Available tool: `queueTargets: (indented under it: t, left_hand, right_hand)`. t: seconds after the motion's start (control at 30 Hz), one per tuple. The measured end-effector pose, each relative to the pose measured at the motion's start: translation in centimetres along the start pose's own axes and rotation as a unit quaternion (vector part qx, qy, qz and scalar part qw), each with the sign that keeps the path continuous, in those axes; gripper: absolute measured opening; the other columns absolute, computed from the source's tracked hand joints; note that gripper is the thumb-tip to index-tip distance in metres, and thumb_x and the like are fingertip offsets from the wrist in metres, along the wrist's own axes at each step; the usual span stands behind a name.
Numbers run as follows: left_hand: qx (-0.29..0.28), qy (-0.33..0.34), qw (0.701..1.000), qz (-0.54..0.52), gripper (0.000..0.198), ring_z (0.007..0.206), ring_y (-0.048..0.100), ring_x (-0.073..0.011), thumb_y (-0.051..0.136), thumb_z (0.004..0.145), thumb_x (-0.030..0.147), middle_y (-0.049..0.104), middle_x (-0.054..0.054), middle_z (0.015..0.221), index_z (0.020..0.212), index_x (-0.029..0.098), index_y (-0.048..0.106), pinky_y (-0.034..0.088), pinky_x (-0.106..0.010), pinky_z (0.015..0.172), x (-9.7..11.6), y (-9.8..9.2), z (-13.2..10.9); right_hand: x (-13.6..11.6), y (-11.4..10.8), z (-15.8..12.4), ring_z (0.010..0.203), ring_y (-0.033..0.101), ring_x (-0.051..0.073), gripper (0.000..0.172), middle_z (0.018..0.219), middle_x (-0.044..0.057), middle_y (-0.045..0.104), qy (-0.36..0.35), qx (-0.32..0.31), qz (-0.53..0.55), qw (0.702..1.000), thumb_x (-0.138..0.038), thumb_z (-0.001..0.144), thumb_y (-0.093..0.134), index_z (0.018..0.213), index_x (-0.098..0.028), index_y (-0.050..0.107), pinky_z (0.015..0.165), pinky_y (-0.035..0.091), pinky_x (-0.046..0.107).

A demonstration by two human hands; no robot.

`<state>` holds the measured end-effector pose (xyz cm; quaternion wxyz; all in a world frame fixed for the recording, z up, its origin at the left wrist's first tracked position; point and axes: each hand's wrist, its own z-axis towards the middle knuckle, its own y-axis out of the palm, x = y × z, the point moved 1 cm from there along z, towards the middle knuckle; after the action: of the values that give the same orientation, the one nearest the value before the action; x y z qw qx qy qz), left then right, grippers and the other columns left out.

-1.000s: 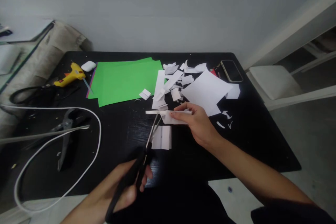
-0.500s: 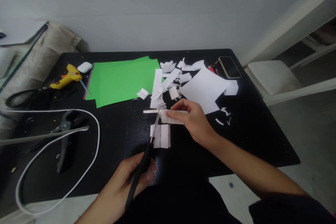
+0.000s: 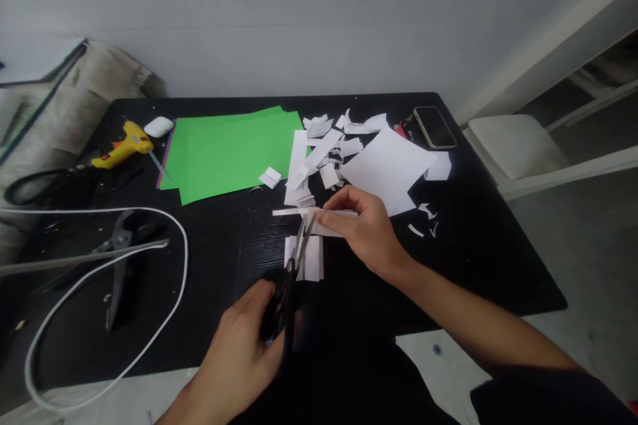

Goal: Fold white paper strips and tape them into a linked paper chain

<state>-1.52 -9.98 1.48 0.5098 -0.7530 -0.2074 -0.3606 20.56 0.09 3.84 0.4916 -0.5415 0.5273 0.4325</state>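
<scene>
My left hand (image 3: 252, 335) is closed around the black handles of a pair of scissors (image 3: 292, 265). The blades stand apart, their tips at the left part of a folded white paper piece (image 3: 335, 227). That piece is pinched between the thumb and fingers of my right hand (image 3: 361, 222). A narrow white paper strip (image 3: 289, 212) sticks out to the left just above the blades. Under the scissors lies a small stack of folded white paper (image 3: 313, 259), partly covered by the blades.
Behind my hands are white paper scraps (image 3: 323, 153), green sheets (image 3: 234, 153) and a large white sheet (image 3: 389, 163). A phone (image 3: 435, 127) lies far right. To the left are a yellow glue gun (image 3: 124, 145), pliers (image 3: 119, 246) and a looped white cable (image 3: 187, 259).
The scissors have opened, and their tips have shifted slightly right along the paper. My left hand has turned and spread with the handles. My right hand stays in place.
</scene>
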Motion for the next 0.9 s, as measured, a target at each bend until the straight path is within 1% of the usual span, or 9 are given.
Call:
queueTargets:
  t: [0.13, 0.27, 0.37, 0.5, 0.63, 0.9]
  left_hand:
    - [0.061, 0.029, 0.996, 0.064, 0.024, 0.062, 0.065, -0.0185, 0.058, 0.098, 0.042, 0.064, -0.001, 0.075, 0.084, 0.022, 0.057, 0.051, -0.031, 0.055, -0.1, 0.5, 0.0]
    - [0.093, 0.055, 0.989, 0.102, 0.018, 0.064, 0.068, -0.0205, 0.058, 0.097, 0.037, 0.065, -0.003, 0.078, 0.087, 0.022, 0.057, 0.053, -0.032, 0.054, -0.5, 0.7, 0.0]
    - [0.1, 0.066, 0.987, 0.11, 0.015, 0.065, 0.069, -0.021, 0.058, 0.097, 0.035, 0.066, -0.003, 0.079, 0.09, 0.022, 0.059, 0.054, -0.032, 0.055, -0.7, 0.6, 0.1]
    - [0.096, 0.071, 0.988, 0.099, 0.013, 0.065, 0.069, -0.0197, 0.058, 0.098, 0.033, 0.066, -0.002, 0.08, 0.09, 0.022, 0.06, 0.056, -0.031, 0.057, -0.9, 0.6, 0.2]
    - [0.105, 0.072, 0.987, 0.096, 0.013, 0.066, 0.07, -0.0199, 0.057, 0.098, 0.033, 0.067, -0.002, 0.079, 0.091, 0.022, 0.061, 0.056, -0.031, 0.058, -1.1, 0.7, 0.1]
    - [0.102, 0.068, 0.988, 0.089, 0.015, 0.063, 0.068, -0.0186, 0.057, 0.097, 0.031, 0.066, -0.001, 0.076, 0.087, 0.022, 0.061, 0.053, -0.029, 0.056, -1.2, 0.6, 0.2]
  right_hand:
    - [0.1, 0.2, -0.1, 0.076, 0.064, 0.017, 0.018, 0.077, 0.0, 0.069, -0.005, 0.003, 0.0, 1.0, -0.029, 0.075, 0.086, 0.072, -0.023, 0.069, 0.073, 0.053, 0.033]
    - [0.2, 0.3, -0.2, 0.081, 0.067, 0.019, 0.012, 0.082, 0.001, 0.073, 0.014, -0.005, 0.033, 0.999, -0.026, 0.073, 0.085, 0.078, -0.023, 0.074, 0.076, 0.056, 0.034]
    - [0.2, 0.2, -0.2, 0.084, 0.069, 0.019, 0.01, 0.085, 0.002, 0.076, 0.02, -0.012, 0.041, 0.999, -0.027, 0.074, 0.085, 0.08, -0.023, 0.078, 0.08, 0.057, 0.035]
    - [0.2, 0.1, -0.2, 0.084, 0.071, 0.019, 0.01, 0.086, 0.003, 0.077, 0.025, -0.016, 0.047, 0.998, -0.027, 0.074, 0.086, 0.081, -0.023, 0.08, 0.083, 0.057, 0.035]
    - [0.2, 0.1, -0.2, 0.084, 0.072, 0.02, 0.011, 0.087, 0.003, 0.079, 0.028, -0.013, 0.052, 0.998, -0.027, 0.073, 0.087, 0.08, -0.022, 0.08, 0.084, 0.058, 0.037]
    - [-0.2, 0.0, -0.4, 0.086, 0.072, 0.021, 0.011, 0.086, 0.004, 0.079, 0.017, -0.007, 0.029, 0.999, -0.029, 0.074, 0.088, 0.079, -0.024, 0.08, 0.083, 0.059, 0.038]
